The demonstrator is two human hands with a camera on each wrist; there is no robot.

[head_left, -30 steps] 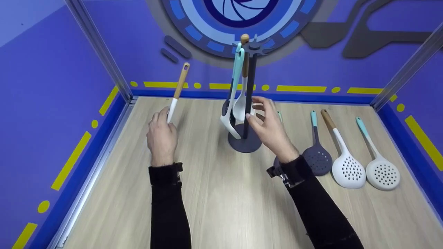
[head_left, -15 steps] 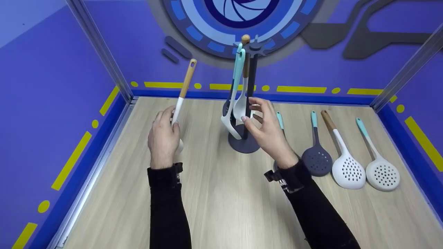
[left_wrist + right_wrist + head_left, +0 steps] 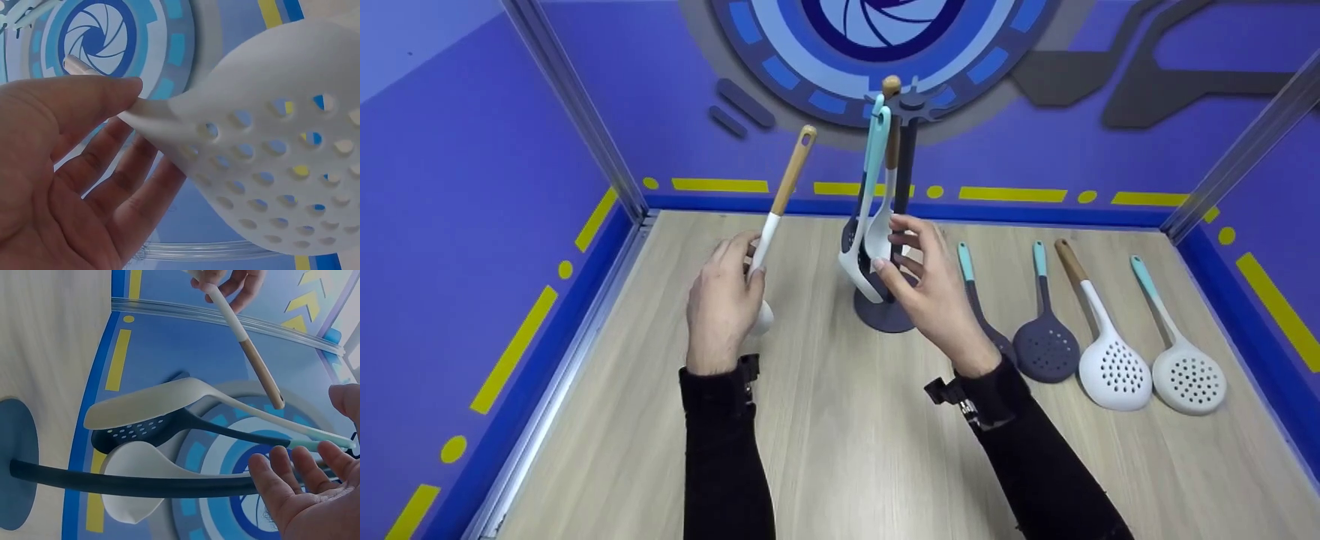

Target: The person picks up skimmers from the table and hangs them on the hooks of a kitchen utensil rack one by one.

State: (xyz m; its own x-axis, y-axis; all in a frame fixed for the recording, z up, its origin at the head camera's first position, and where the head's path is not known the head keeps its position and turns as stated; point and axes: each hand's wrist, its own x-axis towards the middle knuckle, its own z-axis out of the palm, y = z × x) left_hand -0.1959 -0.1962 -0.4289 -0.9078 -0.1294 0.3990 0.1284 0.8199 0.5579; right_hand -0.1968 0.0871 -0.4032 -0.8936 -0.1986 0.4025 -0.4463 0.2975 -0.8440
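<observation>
In the head view my left hand (image 3: 724, 300) pinches a white skimmer (image 3: 765, 240) by its neck, wooden handle end up and leaning right. The left wrist view shows thumb and fingers at the base of its perforated head. My right hand (image 3: 934, 296) is beside the dark post of a utensil stand (image 3: 906, 169), fingers spread and loosely bent, holding nothing. On the stand's left side hang a cream turner (image 3: 146, 402) and a dark perforated utensil (image 3: 138, 432), both teal-handled, and a white ladle (image 3: 126, 464) with a wooden handle.
Several skimmers lie right of the stand: a dark one (image 3: 1046, 349), a white one (image 3: 1116, 375), a cream one (image 3: 1189, 379) and a dark teal-handled one (image 3: 969, 270) partly behind my right arm. Blue printed panels (image 3: 997, 157) enclose the wooden table (image 3: 840, 450).
My left hand has moved right with the skimmer, whose handle end has swung right toward the stand. My right hand has shifted slightly left, uncovering more of the dark utensil lying behind it.
</observation>
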